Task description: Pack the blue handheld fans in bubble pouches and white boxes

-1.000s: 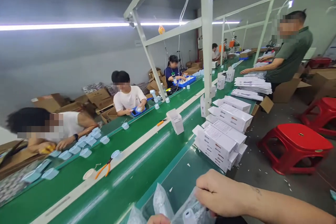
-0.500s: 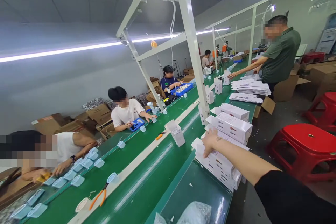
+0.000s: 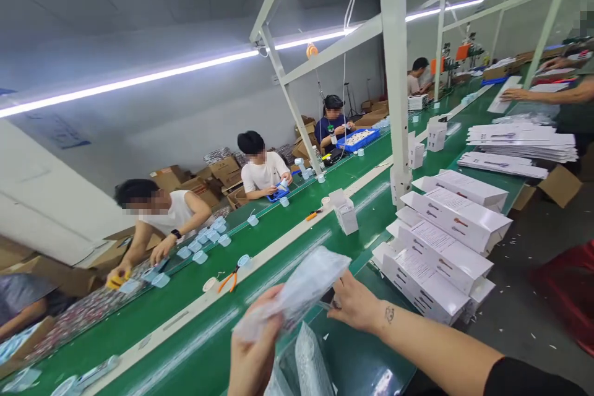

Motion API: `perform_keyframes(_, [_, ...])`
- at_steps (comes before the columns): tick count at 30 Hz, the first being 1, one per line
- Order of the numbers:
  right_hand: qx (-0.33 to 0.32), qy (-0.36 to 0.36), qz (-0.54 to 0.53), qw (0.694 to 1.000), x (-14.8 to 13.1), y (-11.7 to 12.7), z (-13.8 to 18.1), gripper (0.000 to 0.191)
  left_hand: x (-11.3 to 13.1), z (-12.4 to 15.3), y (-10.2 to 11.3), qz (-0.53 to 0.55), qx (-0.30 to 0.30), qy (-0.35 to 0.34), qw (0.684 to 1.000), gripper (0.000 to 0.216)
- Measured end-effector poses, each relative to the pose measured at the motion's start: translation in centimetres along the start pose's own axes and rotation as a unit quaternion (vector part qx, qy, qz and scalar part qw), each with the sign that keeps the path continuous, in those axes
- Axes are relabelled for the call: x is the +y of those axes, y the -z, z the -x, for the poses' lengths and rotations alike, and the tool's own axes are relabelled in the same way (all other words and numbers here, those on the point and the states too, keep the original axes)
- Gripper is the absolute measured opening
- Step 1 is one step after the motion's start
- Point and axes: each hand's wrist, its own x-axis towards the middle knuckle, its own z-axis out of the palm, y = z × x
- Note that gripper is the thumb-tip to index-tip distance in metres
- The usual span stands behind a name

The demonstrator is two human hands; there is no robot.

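My left hand (image 3: 257, 334) is closed around a plastic-bagged bundle (image 3: 309, 288), whitish and slanting up to the right. What lies inside the clear wrap cannot be made out. At the bundle's upper right end is my right hand (image 3: 355, 303), its fingers curled. A small dark patch shows by those fingertips, but what they hold is mostly hidden behind the bundle. More wrapped bundles (image 3: 312, 362) lie on the green side table below my hands. Stacked to the right of my right hand are white printed cartons (image 3: 427, 278) with open flaps.
A green conveyor (image 3: 195, 334) runs diagonally, with an upright white carton (image 3: 346, 213), orange-handled pliers (image 3: 227, 281) and light-blue cups (image 3: 199, 257) along it. A white frame post (image 3: 393, 74) rises beside it. Flat cartons (image 3: 520, 139) lie at the right. Several co-workers sit or stand around the line.
My right hand has left the carton stack and come back towards me. My left hand has come into view with the bagged bundle. The view has turned left.
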Motion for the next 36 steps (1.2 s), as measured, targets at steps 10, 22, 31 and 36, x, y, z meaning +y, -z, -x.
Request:
perform_keyframes(10, [-0.079,-0.014,-0.069,0.994,2.4,-3.9,2.8,0.098,2.2,-0.1,-4.0,-0.586,-0.297,-0.065,0.751,0.030])
perform_keyframes(22, [0.049,-0.063,-0.111,0.991,5.8,-6.1,6.2,0.062,-5.6,2.7,-9.9,-0.632,-0.270,-0.172,0.706,0.030])
perform_keyframes(31, [0.033,-0.099,-0.112,0.988,4.9,-5.0,3.7,0.040,-5.5,3.8,-6.3,-0.544,-0.161,-0.144,0.811,0.018])
perform_keyframes(36, [0.079,-0.089,-0.085,0.989,3.2,-6.4,-5.3,0.038,-8.5,7.6,-0.5,-0.560,-0.062,0.087,0.822,0.025])
